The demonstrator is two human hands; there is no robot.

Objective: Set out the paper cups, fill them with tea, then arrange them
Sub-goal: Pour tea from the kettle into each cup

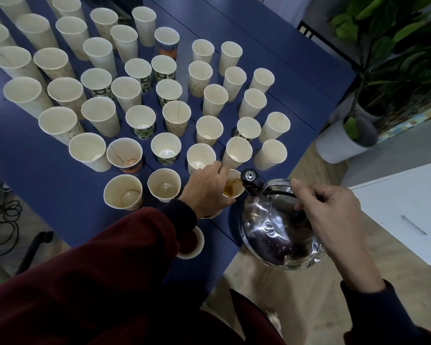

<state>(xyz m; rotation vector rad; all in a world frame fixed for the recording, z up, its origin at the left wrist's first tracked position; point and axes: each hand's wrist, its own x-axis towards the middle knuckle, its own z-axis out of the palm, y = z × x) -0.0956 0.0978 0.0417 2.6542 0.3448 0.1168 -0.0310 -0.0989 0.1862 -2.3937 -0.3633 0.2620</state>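
Several paper cups (pixel 166 148) stand in rows on a blue table (pixel 47 175). My left hand (pixel 207 190) grips a paper cup (pixel 234 186) near the table's front edge; brown tea lies in its bottom. My right hand (pixel 334 215) holds the handle of a shiny steel kettle (pixel 276 227), tilted so that its black spout (pixel 250 179) rests over that cup's rim. Under my left forearm a small cup of tea (pixel 192 242) shows partly. Two nearby cups (pixel 123 192) hold a little pale liquid.
The table's edge runs diagonally past the kettle, with wooden floor (pixel 296 295) below. A white cabinet (pixel 408 207) stands to the right and potted plants (pixel 353 135) at the back right. Cables (pixel 3 220) lie on the floor to the left.
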